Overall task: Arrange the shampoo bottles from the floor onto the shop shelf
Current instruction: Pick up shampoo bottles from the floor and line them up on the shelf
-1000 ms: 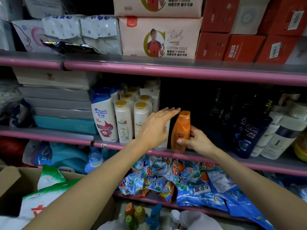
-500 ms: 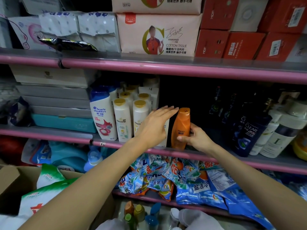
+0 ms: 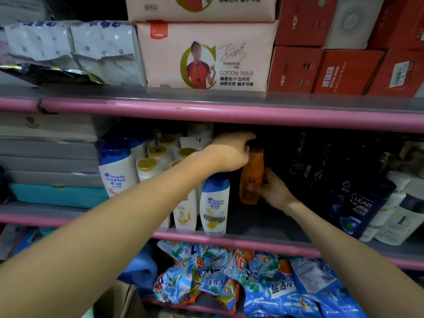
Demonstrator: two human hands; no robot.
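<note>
**Two hands on one orange bottle, deep on the middle shelf**

Stands upright, the orange shampoo bottle [image 3: 251, 177], long axis vertical, cap end up, label toward the camera, base well back from the shelf's pink front rail [image 3: 263, 245]. Gripped low on its right side by the right hand [image 3: 274, 191], thumb across the front and fingers curled round behind. Met at the top by the left hand [image 3: 231, 152], reaching in over the neighbouring bottles, fingers bent down at the cap; cannot tell whether those fingers pinch the cap or only rest against it.

Just left of it, nearer the rail, a white Head & Shoulders bottle with a blue cap [image 3: 214, 203], upright, and beside that a white bottle with a yellow label [image 3: 184, 210]. Further left, gold-capped white bottles [image 3: 146, 167] in rows and a larger Head & Shoulders bottle [image 3: 117, 166]. Off to the right, across a dark gap, dark Clear bottles [image 3: 358, 210] and white pump bottles [image 3: 399, 219].

Grey shelf boards edged with pink rails. Above, cotton tissue packs [image 3: 204, 56], wrapped paper rolls [image 3: 68, 44] and red cartons [image 3: 344, 70]. Stacked flat boxes [image 3: 48, 157] at the left of the middle tier. Below, a heap of blue detergent sachets [image 3: 252, 283].
</note>
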